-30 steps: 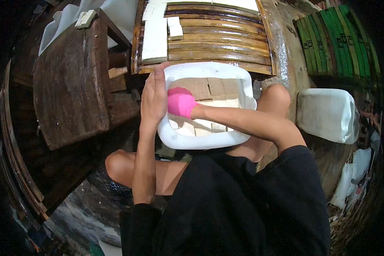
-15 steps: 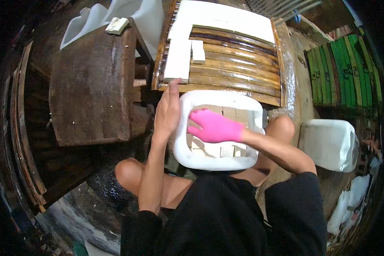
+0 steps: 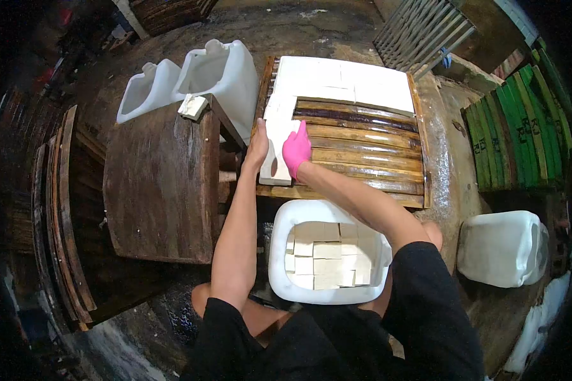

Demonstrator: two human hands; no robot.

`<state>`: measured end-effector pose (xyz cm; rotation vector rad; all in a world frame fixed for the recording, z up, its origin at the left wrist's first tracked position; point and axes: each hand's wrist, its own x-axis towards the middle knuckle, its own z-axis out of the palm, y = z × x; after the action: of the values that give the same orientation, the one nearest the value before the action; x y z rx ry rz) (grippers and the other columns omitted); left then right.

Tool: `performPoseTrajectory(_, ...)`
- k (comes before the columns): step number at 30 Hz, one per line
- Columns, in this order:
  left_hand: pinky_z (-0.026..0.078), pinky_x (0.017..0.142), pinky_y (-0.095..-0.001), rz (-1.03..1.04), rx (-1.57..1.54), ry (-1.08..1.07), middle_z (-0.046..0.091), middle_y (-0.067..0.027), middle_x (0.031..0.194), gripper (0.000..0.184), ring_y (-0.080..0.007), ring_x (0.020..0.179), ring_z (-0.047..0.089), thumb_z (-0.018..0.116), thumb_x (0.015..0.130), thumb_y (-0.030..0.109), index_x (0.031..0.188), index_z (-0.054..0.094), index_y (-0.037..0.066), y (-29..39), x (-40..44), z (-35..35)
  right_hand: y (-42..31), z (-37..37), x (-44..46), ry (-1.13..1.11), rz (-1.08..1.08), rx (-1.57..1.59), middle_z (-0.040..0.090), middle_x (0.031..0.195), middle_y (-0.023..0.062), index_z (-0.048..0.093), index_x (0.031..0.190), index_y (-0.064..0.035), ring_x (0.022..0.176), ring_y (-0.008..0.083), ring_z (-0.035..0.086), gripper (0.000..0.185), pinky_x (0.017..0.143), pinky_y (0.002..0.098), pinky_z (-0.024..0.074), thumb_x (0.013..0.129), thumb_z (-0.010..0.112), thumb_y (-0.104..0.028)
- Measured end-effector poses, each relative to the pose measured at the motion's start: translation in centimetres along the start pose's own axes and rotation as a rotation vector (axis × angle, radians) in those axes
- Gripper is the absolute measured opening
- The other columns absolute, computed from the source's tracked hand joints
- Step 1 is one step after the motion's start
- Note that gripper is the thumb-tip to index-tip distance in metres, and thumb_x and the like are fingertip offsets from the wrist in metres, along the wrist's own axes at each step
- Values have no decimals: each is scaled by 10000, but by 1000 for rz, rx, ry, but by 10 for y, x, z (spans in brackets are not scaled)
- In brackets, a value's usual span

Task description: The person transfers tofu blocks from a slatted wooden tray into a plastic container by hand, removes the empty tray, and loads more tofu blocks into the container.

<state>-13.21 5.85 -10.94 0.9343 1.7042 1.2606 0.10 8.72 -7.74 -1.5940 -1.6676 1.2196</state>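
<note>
White blocks (image 3: 318, 77) lie side by side along the far part and left side of a wet slatted wooden rack (image 3: 362, 149). My bare left hand (image 3: 257, 147) rests against the outer left side of the block column, its fingers partly hidden. My right hand (image 3: 297, 151), in a pink glove, is closed at the right side of the same column, around or against a block. Just below the rack, a white plastic container (image 3: 279, 279) with a cut-open top holds several cream-coloured blocks (image 3: 327, 249) in rows.
A brown wooden stand (image 3: 159, 184) with a small block (image 3: 192, 106) on its corner is at left. Two white jugs (image 3: 225, 76) stand behind it. At right are another white jug (image 3: 499, 247) and green slatted boards (image 3: 518, 136).
My right hand has moved out of the container and up to the rack's block column. My left hand has gone from beside the container to the column's left side. The view has shifted.
</note>
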Motion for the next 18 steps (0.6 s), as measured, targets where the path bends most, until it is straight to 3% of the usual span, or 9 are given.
performPoseTrajectory(1, 84, 1241, -358, 5, -56, -12, 134, -200, 1652, 871, -280, 1539, 107, 113, 1041, 621, 1549, 151, -85, -10, 3, -2, 16, 31, 19, 177, 3, 152, 474, 1489, 200, 343, 1507, -30, 1360, 356, 481, 555, 1137, 461, 380, 1051, 277, -340)
performPoseTrajectory(4, 84, 1242, -352, -5, -101, -51, 138, -192, 1652, 862, -261, 1539, 113, 96, 1042, 614, 1551, 153, -80, -4, -7, -2, 6, -10, 42, -420, 412, 1051, 592, 1357, 179, 452, 1432, -47, 1222, 360, 601, 554, 1040, 488, 480, 1054, 220, -380)
performPoseTrajectory(5, 86, 1242, -351, -10, -114, -58, 146, -187, 1652, 852, -257, 1538, 116, 92, 1045, 608, 1553, 163, -72, -4, -7, -4, 4, -16, 52, -574, 491, 1103, 653, 1257, 159, 527, 1355, -46, 1107, 347, 665, 572, 950, 501, 540, 1045, 183, -381)
performPoseTrajectory(8, 157, 1222, -371, -41, -169, -94, 289, -153, 1606, 835, -256, 1494, 233, 94, 1042, 621, 1552, 255, -21, 2, -9, -8, -10, -28, 61, -835, 402, 1031, 640, 1286, 167, 547, 1333, -35, 1149, 355, 645, 557, 998, 528, 508, 1030, 211, -359)
performPoseTrajectory(10, 219, 1195, -378, -2, -218, -111, 410, -152, 1544, 856, -266, 1444, 335, 118, 1025, 666, 1537, 347, 19, 32, -22, -2, -41, -56, 46, -826, 443, 1062, 574, 1381, 195, 488, 1397, -2, 1255, 382, 570, 605, 1086, 582, 409, 993, 283, -403)
performPoseTrajectory(12, 229, 1199, -383, -5, -59, 88, 414, -173, 1543, 826, -289, 1436, 358, 68, 1046, 603, 1533, 331, -10, 88, -59, 10, -35, -59, 54, -878, 498, 1155, 515, 1451, 205, 425, 1458, 11, 1316, 379, 514, 676, 1124, 630, 334, 971, 340, -449)
performPoseTrajectory(16, 336, 1147, -415, 303, 205, 178, 536, -249, 1419, 951, -374, 1341, 486, 119, 966, 759, 1527, 372, 35, 149, -113, 23, -83, -149, -1, -973, 364, 1167, 496, 1464, 222, 378, 1474, 45, 1364, 396, 455, 728, 1184, 540, 283, 980, 322, -487)
performPoseTrajectory(17, 340, 1148, -423, 372, 238, 172, 534, -267, 1411, 957, -390, 1348, 480, 110, 958, 767, 1532, 367, 45, 164, -131, 30, -67, -159, 14, -1318, 305, 1320, 502, 1457, 224, 378, 1477, 31, 1358, 394, 461, 734, 1189, 518, 282, 981, 321, -507)
performPoseTrajectory(18, 344, 1149, -430, 432, 269, 166, 532, -285, 1404, 964, -406, 1354, 473, 102, 950, 774, 1537, 362, 55, 177, -154, 38, -52, -168, 9, -1334, 55, 1217, 507, 1449, 229, 378, 1480, 20, 1353, 392, 467, 742, 1191, 505, 281, 980, 318, -526)
